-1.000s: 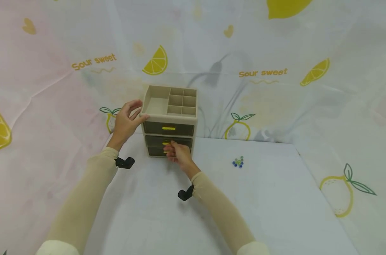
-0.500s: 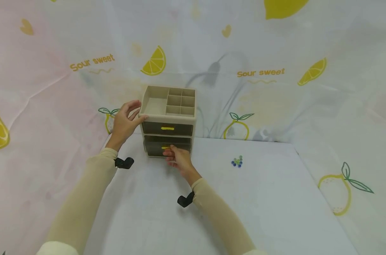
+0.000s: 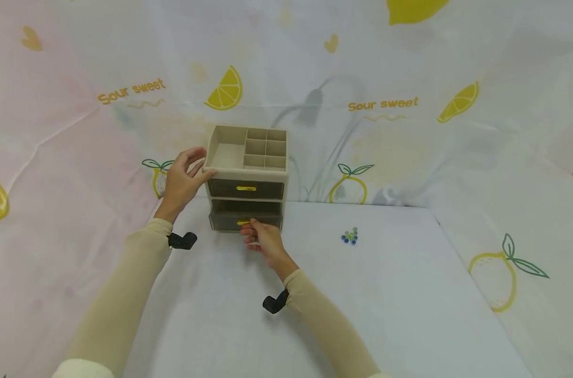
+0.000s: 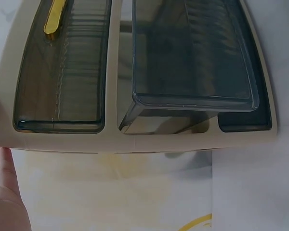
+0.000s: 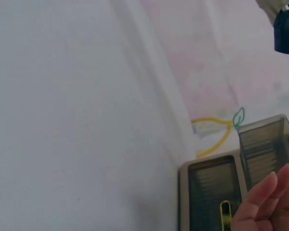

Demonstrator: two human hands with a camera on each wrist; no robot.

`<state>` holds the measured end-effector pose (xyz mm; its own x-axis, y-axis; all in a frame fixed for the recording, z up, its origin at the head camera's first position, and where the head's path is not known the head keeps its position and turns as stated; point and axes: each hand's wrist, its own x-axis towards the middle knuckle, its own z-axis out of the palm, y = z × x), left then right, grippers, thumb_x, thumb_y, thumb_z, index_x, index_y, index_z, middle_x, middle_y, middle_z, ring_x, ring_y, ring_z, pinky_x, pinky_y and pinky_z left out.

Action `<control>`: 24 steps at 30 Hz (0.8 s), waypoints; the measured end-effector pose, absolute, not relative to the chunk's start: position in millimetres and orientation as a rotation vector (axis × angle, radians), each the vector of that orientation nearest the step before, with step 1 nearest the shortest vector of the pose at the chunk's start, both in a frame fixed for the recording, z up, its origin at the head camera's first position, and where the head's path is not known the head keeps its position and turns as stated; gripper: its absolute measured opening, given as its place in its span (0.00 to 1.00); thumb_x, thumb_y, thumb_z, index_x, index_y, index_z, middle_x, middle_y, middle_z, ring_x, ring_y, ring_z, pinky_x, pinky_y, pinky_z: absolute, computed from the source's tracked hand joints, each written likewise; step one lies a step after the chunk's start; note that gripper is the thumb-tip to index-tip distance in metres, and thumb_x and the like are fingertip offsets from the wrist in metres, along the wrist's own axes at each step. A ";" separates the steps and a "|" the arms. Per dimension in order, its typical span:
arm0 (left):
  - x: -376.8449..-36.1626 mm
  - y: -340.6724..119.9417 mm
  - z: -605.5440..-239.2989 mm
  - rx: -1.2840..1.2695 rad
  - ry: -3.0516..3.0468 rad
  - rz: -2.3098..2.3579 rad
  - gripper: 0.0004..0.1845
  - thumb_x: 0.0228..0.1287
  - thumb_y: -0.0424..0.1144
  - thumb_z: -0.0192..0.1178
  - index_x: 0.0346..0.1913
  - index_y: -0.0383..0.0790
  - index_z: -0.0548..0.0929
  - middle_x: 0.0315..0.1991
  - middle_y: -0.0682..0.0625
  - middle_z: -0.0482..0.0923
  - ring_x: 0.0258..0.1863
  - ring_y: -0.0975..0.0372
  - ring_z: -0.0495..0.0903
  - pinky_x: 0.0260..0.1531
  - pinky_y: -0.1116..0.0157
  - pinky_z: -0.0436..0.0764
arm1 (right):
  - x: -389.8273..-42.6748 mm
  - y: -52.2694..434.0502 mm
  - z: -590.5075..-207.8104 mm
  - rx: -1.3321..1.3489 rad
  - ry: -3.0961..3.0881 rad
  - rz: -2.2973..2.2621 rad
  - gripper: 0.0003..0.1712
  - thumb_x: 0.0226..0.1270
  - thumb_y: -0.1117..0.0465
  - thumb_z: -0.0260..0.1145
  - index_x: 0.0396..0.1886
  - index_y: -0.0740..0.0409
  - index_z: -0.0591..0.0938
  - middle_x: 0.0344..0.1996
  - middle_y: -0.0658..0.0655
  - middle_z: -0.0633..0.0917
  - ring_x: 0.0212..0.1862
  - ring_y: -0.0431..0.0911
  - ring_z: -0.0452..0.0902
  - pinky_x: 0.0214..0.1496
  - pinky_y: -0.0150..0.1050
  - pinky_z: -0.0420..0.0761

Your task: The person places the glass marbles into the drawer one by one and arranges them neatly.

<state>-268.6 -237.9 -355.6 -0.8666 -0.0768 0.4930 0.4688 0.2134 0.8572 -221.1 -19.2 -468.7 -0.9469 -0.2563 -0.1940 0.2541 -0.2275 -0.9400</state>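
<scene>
A beige desktop drawer organizer [image 3: 227, 156] with dark see-through drawers stands at the back of the table. My left hand [image 3: 181, 181] holds its upper left corner, thumb over the front edge and fingers along the side. The right hand [image 3: 267, 242] pinches the yellow handle [image 3: 242, 222] of the middle drawer [image 3: 222, 220]. That drawer is pulled out, and in the left wrist view its transparent box [image 4: 197, 57] sticks out past the frame. The top drawer [image 3: 222, 188] is closed. The bottom drawer is mostly hidden in the head view; the left wrist view shows a strip of it.
Several blue and green glass marbles [image 3: 350, 236] lie in a cluster on the white table [image 3: 385, 294], right of the organizer. Open compartments [image 3: 275, 149] form the organizer's top. A lemon-print cloth [image 3: 390, 152] hangs behind. A black wrist camera [image 3: 275, 303] sits on each wrist.
The middle drawer has come out toward me, with my right hand drawing back on its handle. My left hand keeps its place on the organizer. The head view has shifted slightly.
</scene>
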 end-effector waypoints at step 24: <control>-275.4 -241.7 -361.4 -0.337 -2.105 -1.641 0.35 0.56 0.29 0.71 0.66 0.29 0.68 0.63 0.39 0.69 0.65 0.54 0.68 0.66 0.64 0.71 | -185.4 -22.1 -472.0 -0.033 1.713 -2.243 0.22 0.73 0.50 0.59 0.41 0.66 0.86 0.27 0.52 0.87 0.24 0.41 0.78 0.27 0.31 0.84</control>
<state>-275.4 -241.7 -361.4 -0.8699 -0.0803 0.4866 0.4523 0.2634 0.8521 -185.4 -22.1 -472.0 -0.9492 -0.2633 -0.1720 0.2353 -0.2318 -0.9439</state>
